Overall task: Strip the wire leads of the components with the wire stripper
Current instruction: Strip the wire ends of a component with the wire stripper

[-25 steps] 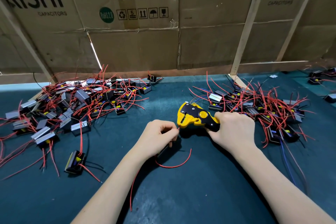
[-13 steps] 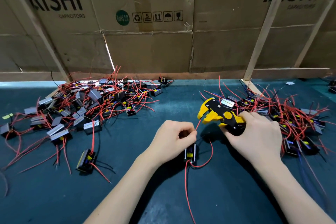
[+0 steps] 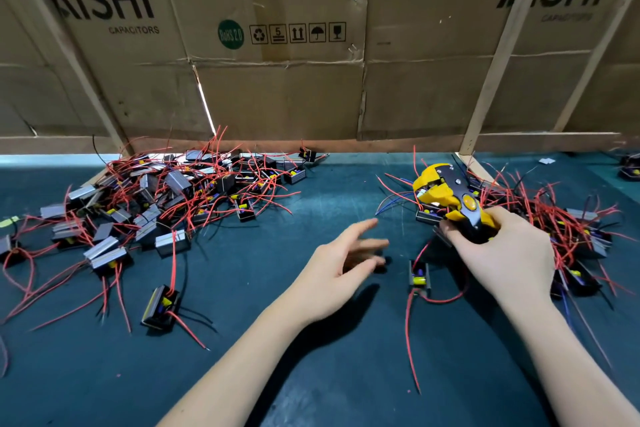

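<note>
The cardboard wall (image 3: 277, 87) was seen across twelve o'clock, above the dark green surface (image 3: 311, 374). A large pile of components (image 3: 166, 198) with red leads was spread at ten o'clock, and a second pile (image 3: 568, 229) was heaped at two o'clock. The right hand (image 3: 509, 260) was wrapped around the handles of the yellow wire stripper (image 3: 446, 198), whose head was raised toward one o'clock with its jaws parted. The left hand (image 3: 343, 270) was held just above the surface with fingers spread and slightly blurred, and nothing was held in it. A single component (image 3: 419, 276) was lying on the surface between the two hands, its red lead (image 3: 410, 340) trailing toward six o'clock. The step in hand was judged to be the fetching of a component. It would be done well if a lead were pinched close to its tip, fed straight into the parted jaws, and kept taut while the handles were squeezed, so that only insulation was taken.
</note>
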`<state>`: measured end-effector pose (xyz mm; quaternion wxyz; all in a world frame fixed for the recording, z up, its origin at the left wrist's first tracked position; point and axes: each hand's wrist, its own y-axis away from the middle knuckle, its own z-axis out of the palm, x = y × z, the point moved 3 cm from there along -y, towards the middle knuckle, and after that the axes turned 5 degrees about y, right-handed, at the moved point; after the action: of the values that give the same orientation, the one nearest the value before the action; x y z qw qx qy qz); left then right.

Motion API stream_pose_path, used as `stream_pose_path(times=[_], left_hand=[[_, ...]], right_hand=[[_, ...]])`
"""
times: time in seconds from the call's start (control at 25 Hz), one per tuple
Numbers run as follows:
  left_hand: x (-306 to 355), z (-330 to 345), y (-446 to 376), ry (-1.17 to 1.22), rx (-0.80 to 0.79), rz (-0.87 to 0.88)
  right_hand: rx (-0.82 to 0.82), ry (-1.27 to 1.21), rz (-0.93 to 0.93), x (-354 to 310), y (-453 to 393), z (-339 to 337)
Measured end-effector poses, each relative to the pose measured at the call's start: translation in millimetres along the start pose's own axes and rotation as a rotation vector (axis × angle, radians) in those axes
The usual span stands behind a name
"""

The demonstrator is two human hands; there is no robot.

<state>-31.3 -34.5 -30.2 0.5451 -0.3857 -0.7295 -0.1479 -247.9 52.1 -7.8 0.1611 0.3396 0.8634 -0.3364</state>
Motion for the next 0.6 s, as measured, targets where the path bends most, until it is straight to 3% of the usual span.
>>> stream_pose_path(times=[0.08,0.16,0.24,0.32,0.44,0.52,0.6], left_hand=[[0,-7,-2,-0.067,0.076,0.035],[-1,-29,-4,-0.165,0.313,0.079],[-5,-58,-1,-0.372,0.567,0.107],[-13,-86,4,-0.613,0.754,0.022],[-30,-111,9,-0.827,0.807,-0.247],[-42,-115,10,-0.907,0.719,-0.384],[-48,-116,10,-0.941,0.677,-0.429]], right_hand=[[0.02,-0.072,0.037,1,-2,-4],[0.046,-0.165,0.072,2,-3,-8],[0.009,-0.424,0.051,1,-4,-12],[-0.294,-0.944,0.014,-6,-5,-12],[-1.036,-1.524,-0.04,-31,13,-12],[-1.267,-1.571,0.017,-40,26,-4],[-1.29,-1.451,0.116,-41,34,10]])
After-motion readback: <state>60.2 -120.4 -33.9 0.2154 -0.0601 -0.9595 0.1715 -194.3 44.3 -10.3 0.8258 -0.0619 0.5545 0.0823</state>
